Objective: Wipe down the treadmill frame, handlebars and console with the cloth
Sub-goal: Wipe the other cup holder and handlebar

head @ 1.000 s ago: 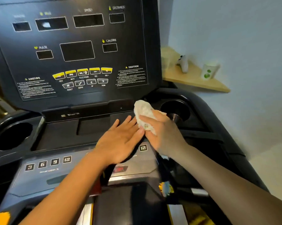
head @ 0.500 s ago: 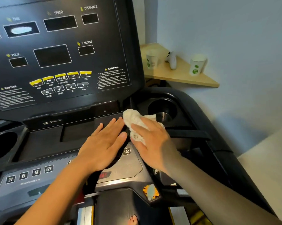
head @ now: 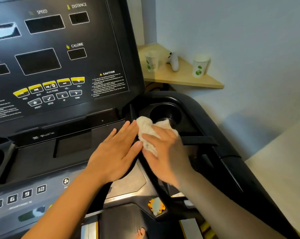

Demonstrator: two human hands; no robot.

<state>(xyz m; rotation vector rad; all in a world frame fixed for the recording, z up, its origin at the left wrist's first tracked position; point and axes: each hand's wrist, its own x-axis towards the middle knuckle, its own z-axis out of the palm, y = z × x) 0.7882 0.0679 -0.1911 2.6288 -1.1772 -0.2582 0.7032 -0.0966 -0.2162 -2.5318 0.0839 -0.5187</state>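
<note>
Gripped the white cloth [head: 145,130] in the right hand [head: 168,152] and pressed it onto the black ledge just beside the right cup holder [head: 164,113], at the right end of the treadmill console [head: 100,116]. Wrapped the fingers over the top of the wad. Could not make out the thumb, and blurred at that. Laid the left hand [head: 116,152] flat and relaxed on the console tray [head: 71,149], fingers straight and together, tips touching the cloth's edge, holding nothing. Kept both hands below the yellow buttons [head: 50,85].

Judged the cloth soft, light and limp: bunched readily, bulged out on either side of the index finger, held no shape of its own. Best taken as a wad under the palm with the fingers spread across the top, for even pressure. Taken by a single corner, would likely trail and catch on the holder's rim. Reckoned no real risk of slipping on the matt plastic, and nothing breakable in the cloth itself. Called only for a light press over the buttons and display windows. For the well of the cup holder, probably wanted a fold pushed down over a fingertip or two.

Off to the right, spotted a wooden corner shelf [head: 180,80] with two paper cups [head: 200,66] and a white controller [head: 174,62], well apart from the wiping.
</note>
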